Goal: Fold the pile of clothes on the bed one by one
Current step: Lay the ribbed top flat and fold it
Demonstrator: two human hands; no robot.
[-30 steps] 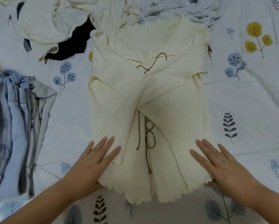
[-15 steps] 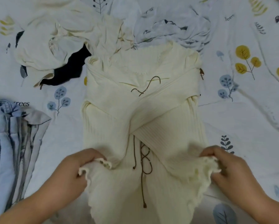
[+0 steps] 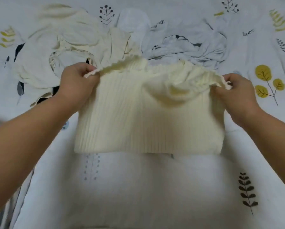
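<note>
Hem and lacing have changed places since half a second ago: then I had only just pinched the frilled bottom edge of the cream ribbed sweater near me, with the crossed sleeves and brown lace showing; now that edge is carried up and over to the far end, and the plain ribbed back covers both. My left hand grips the frilled edge at the sweater's far-left corner, fingers curled round the knit, knuckles up. My right hand pinches the same edge at the far-right corner, thumb on top. Both forearms reach out along either side of the sweater. The sweater lies doubled on the bed, its fold line toward me. Just beyond the sweater sits the unfolded pile: a cream garment to the far left, a pale blue-white one to the far right.
</note>
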